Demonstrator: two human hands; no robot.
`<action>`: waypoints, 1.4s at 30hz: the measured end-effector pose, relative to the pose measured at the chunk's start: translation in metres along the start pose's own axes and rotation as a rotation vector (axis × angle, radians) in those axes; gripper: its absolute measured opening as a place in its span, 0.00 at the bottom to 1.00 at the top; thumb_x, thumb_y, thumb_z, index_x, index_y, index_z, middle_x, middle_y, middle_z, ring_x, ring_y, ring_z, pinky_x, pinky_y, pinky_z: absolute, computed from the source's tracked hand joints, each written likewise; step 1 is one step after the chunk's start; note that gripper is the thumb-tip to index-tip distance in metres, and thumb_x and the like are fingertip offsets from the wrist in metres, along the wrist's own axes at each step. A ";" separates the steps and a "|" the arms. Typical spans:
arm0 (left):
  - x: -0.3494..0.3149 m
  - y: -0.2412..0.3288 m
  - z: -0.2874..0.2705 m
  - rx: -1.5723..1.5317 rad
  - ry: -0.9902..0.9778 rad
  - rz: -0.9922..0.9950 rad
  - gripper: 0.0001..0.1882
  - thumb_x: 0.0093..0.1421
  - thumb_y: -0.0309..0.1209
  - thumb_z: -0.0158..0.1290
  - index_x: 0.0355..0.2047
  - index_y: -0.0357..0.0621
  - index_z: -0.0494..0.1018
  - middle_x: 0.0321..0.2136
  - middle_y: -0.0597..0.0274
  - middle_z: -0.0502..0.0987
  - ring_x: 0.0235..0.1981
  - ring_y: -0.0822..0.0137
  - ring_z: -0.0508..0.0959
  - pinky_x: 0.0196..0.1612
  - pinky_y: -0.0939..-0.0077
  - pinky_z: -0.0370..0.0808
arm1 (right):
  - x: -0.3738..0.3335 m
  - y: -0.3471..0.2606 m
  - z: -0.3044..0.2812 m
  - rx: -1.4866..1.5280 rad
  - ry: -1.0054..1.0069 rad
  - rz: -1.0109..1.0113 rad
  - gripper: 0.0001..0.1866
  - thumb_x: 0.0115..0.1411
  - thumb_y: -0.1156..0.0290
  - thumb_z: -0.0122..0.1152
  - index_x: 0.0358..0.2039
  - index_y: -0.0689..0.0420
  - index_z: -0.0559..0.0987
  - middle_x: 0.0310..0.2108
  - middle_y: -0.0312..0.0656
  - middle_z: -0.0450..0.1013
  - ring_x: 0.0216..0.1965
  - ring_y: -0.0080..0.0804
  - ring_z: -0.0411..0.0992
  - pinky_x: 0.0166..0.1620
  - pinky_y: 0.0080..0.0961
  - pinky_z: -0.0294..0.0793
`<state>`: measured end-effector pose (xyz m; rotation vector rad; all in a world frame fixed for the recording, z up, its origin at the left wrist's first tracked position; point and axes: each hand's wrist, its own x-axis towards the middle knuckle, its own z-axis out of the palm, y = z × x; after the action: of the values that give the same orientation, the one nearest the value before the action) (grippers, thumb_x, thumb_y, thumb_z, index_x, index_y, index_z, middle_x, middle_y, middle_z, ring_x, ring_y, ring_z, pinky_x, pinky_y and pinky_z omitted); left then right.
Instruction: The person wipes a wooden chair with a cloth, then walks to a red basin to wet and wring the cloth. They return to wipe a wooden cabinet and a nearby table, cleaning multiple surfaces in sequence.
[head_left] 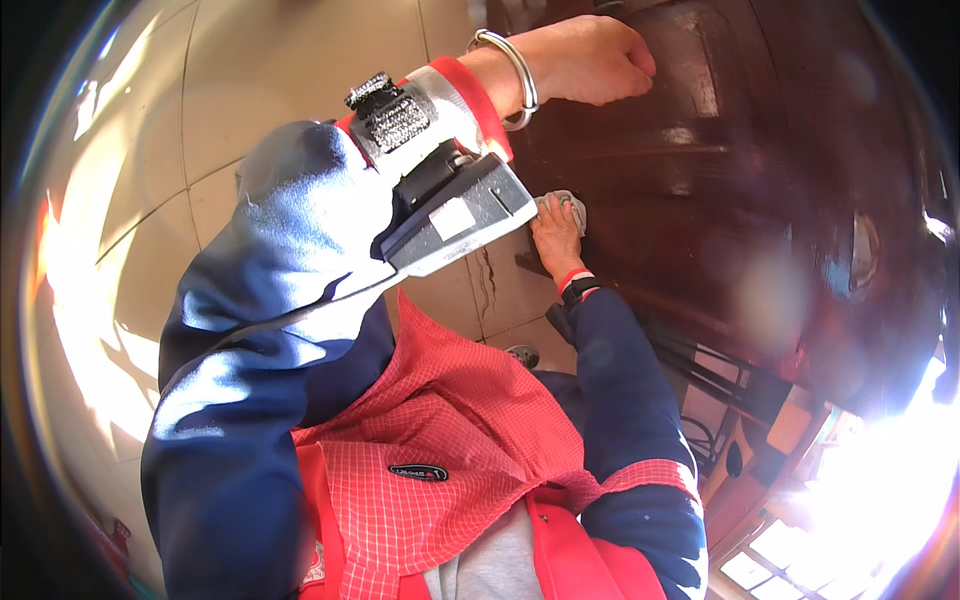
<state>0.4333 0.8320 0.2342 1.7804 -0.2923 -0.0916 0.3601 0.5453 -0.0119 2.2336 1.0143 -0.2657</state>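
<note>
My left hand [600,62] is curled into a fist over a dark reddish-brown wooden panel [670,240], high in the view. The inside of that fist is hidden, so I cannot see whether it holds anything. My right hand [557,238] grips a small whitish cloth [574,203] and presses it to the panel's left edge, lower down. A silver bangle [522,80] circles my left wrist. Behind it, a grey strap [400,122] and a dark wedge-shaped device [460,215] sit on my forearm. My right wrist wears a black band [580,289].
Beige floor tiles [290,60] lie to the left, with bright sun patches. Below the panel, at the lower right, are dark bars [730,375] and a looped cable [703,440]. Strong glare covers the lower right. A red checked apron [440,410] hangs in front of me, and a shoe [523,354] shows beside it.
</note>
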 end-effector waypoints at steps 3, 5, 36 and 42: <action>-0.001 0.004 -0.003 0.044 0.020 0.008 0.16 0.53 0.36 0.49 0.39 0.43 0.75 0.30 0.58 0.78 0.33 0.64 0.77 0.40 0.73 0.72 | 0.037 -0.006 0.001 0.083 0.155 -0.003 0.18 0.59 0.64 0.44 0.48 0.49 0.74 0.60 0.38 0.59 0.65 0.42 0.46 0.63 0.48 0.41; 0.002 0.009 -0.009 0.099 0.008 0.005 0.16 0.52 0.36 0.47 0.38 0.43 0.75 0.29 0.57 0.78 0.33 0.63 0.77 0.40 0.72 0.72 | 0.066 -0.007 -0.003 0.124 0.318 -0.004 0.19 0.59 0.65 0.44 0.51 0.46 0.71 0.61 0.38 0.56 0.65 0.43 0.44 0.63 0.48 0.41; 0.012 -0.012 0.004 -0.411 -0.211 0.035 0.11 0.57 0.27 0.47 0.38 0.35 0.73 0.27 0.53 0.77 0.32 0.63 0.78 0.36 0.76 0.74 | -0.012 -0.050 0.003 0.160 0.078 0.183 0.19 0.55 0.68 0.51 0.49 0.49 0.72 0.48 0.40 0.66 0.40 0.35 0.66 0.42 0.33 0.65; -0.005 0.024 -0.007 0.032 -0.002 0.119 0.13 0.55 0.32 0.48 0.36 0.37 0.75 0.31 0.47 0.77 0.33 0.55 0.77 0.39 0.68 0.73 | 0.045 -0.038 0.026 0.180 -0.213 0.350 0.17 0.58 0.66 0.48 0.48 0.56 0.72 0.44 0.38 0.65 0.38 0.33 0.67 0.37 0.30 0.70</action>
<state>0.4265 0.8353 0.2587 1.7901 -0.4027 -0.0042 0.3653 0.5741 -0.0695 2.4341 0.4932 -0.4407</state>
